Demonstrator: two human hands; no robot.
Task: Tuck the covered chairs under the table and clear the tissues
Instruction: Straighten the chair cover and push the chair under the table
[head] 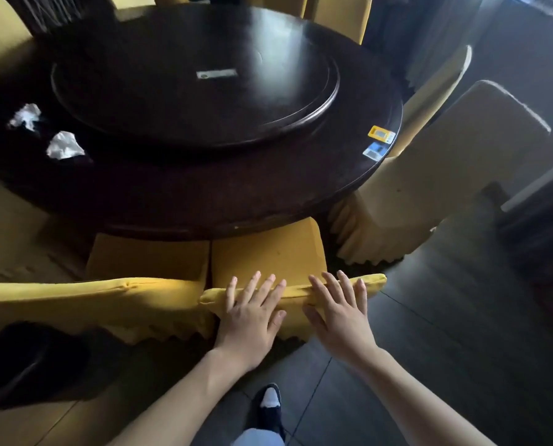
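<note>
Both hands, left (pixel 252 312) and right (pixel 339 312), are laid flat with fingers spread on the backrest top of a yellow chair (pixel 268 252), its seat partly tucked under the table (pixel 204 194). Two crumpled tissues (pixel 64 146) are seen on the table's left side.

Table labels (pixel 381 134) unreadable (too small), left chair (pixel 75 300) cropped

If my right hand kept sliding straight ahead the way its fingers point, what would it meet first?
Past the chair top, the right hand would probably cross above the yellow seat and meet the table edge; depth is unclear.
</note>
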